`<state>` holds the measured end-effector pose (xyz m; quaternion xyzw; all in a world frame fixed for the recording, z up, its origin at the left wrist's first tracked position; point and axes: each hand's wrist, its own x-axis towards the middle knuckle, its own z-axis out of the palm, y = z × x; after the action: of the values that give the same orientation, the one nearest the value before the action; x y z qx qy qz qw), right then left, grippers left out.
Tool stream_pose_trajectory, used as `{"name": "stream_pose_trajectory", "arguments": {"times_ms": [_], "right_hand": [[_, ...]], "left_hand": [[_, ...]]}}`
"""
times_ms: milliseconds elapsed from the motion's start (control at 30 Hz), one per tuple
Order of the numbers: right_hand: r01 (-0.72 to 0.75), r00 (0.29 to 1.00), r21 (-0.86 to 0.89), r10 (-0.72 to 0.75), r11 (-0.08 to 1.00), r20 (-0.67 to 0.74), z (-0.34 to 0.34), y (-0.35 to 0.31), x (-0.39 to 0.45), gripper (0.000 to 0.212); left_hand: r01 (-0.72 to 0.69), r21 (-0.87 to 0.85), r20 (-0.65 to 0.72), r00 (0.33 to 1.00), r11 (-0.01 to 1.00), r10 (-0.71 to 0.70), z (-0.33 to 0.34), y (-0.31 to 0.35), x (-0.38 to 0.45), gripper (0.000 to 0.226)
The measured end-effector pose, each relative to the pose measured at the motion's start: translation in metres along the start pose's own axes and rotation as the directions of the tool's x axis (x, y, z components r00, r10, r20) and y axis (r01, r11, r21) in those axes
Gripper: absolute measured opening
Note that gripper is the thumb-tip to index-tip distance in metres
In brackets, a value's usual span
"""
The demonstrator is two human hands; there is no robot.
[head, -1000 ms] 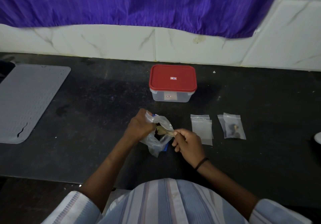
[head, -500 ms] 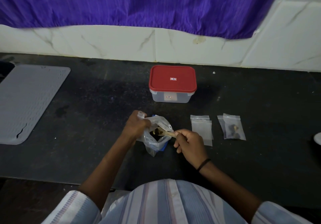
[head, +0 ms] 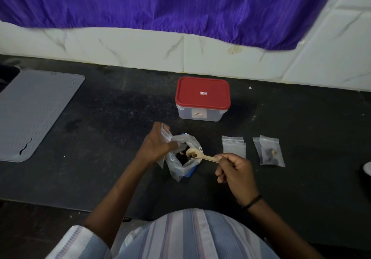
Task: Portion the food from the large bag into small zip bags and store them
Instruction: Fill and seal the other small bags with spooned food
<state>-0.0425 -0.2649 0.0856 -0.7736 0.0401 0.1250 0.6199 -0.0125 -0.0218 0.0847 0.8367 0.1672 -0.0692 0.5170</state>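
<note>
At the far left lay a grey ribbed rubber mat (head: 34, 112) on the black stone counter (head: 112, 174), not involved in the work.

Left of centre, our left hand (head: 155, 148) pinched the near-left rim of the large clear plastic food bag (head: 181, 158), with its fingers curled round the gathered film, holding the mouth open. The bag stood on the counter with dark food pieces visible inside.

The change over the last second was at the bag mouth. A second ago the pale wooden spoon (head: 200, 155) had been sunk inside the bag; now its bowl had risen to the rim and carried at least one dark piece. Our right hand (head: 234, 170) gripped the spoon handle with closed fingers and had drawn back to the right. We judged that one scoop was complete and the transfer to a small bag was next.

To the right lay a stack of empty small clear zip bags (head: 233, 147), flat and still shut, so one needed opening first. Further right lay a filled small zip bag (head: 270, 152). Beyond the food bag stood the clear plastic box with a red lid (head: 202, 100), closed, presumably the store.
</note>
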Motion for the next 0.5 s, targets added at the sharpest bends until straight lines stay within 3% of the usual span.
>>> {"name": "stream_pose_trajectory", "arguments": {"times_ms": [100, 200, 300, 500], "right_hand": [[0.008, 1.000, 0.097, -0.006, 0.995, -0.017, -0.006, -0.015, -0.006, 0.019], [0.079, 0.996, 0.152, -0.074, 0.985, -0.040, -0.008, -0.037, -0.011, 0.020], [0.144, 0.989, 0.182, -0.136, 0.973, -0.057, -0.007, -0.058, -0.013, 0.021], [0.182, 0.983, 0.144, -0.180, 0.973, -0.022, 0.003, -0.074, -0.014, 0.020]], "left_hand": [[-0.233, 0.069, -0.193, 0.951, 0.970, 0.242, -0.006, 0.002, -0.013, 0.042], [-0.408, 0.131, -0.212, 0.879, 0.903, 0.428, -0.007, 0.004, -0.022, 0.043], [-0.447, 0.161, -0.129, 0.874, 0.880, 0.468, -0.001, 0.004, -0.025, 0.051], [-0.478, 0.229, -0.104, 0.854, 0.848, 0.510, 0.013, 0.005, -0.027, 0.050]]}}
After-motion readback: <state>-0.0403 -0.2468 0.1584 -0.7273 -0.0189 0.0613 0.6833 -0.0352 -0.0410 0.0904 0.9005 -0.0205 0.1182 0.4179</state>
